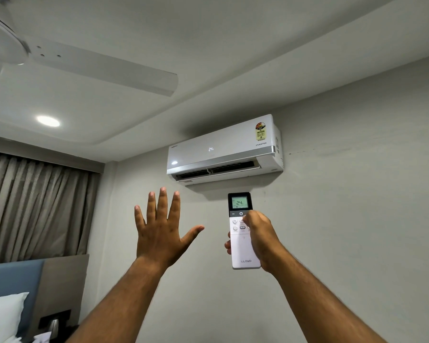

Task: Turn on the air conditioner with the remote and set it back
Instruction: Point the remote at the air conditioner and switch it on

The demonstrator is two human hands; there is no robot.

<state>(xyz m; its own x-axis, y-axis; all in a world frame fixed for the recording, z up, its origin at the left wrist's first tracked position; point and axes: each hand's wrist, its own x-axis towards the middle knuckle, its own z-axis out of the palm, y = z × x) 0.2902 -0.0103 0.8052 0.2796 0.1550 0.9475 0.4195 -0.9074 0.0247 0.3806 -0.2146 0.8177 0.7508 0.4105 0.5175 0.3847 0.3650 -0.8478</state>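
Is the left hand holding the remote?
No, the left hand is open and empty; the right hand holds the remote.

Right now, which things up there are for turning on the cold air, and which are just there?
For the job:
white remote with a lit screen, held in the right hand
white wall air conditioner showing 24
left hand, open and empty

Just there:
white ceiling fan
round ceiling light
brown curtains
white pillow
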